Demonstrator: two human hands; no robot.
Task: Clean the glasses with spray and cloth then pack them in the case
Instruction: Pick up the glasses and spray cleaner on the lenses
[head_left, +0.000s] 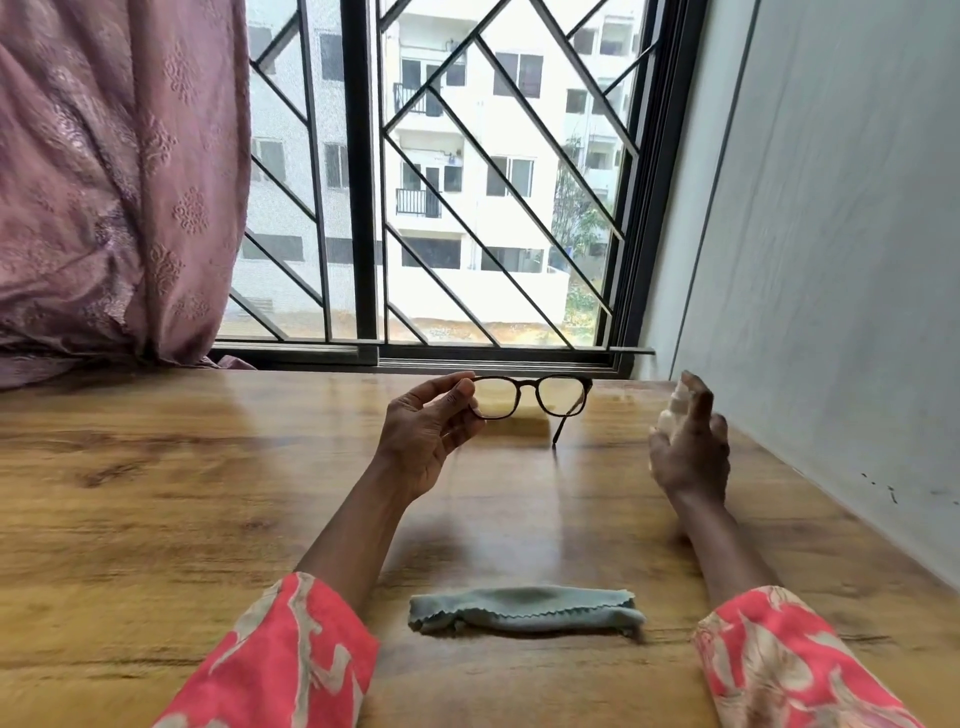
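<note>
Wood-grain desk (156, 519) by the window, and we've got the glasses (532, 397) held up in our left hand (426, 441), fingers (457, 387) pinching the frame at its left end, right where the lens edge is. The far temple arm hangs down with its tip near or on the desk. Our right hand (688, 447) is over by the wall with the fingers spread loosely around the small white spray bottle (675, 408). It's blurry there, so we honestly can't tell if we're gripping it or only cupping it. The cloth (524, 610) lies bunched on the desk near us, between our sleeves. No case in view.

What could go wrong, as we see it:
- One-corner pinch on the frame is pretty weak. A nudge from the bottle or the spray press could twist the glasses out and drop them lens-first on the desk.
- Fingertips that close to the lens probably mean fresh smudges.
- Loose hold on the bottle could let it tip or slip.
- Aim off and the mist lands on the desk instead.
</note>
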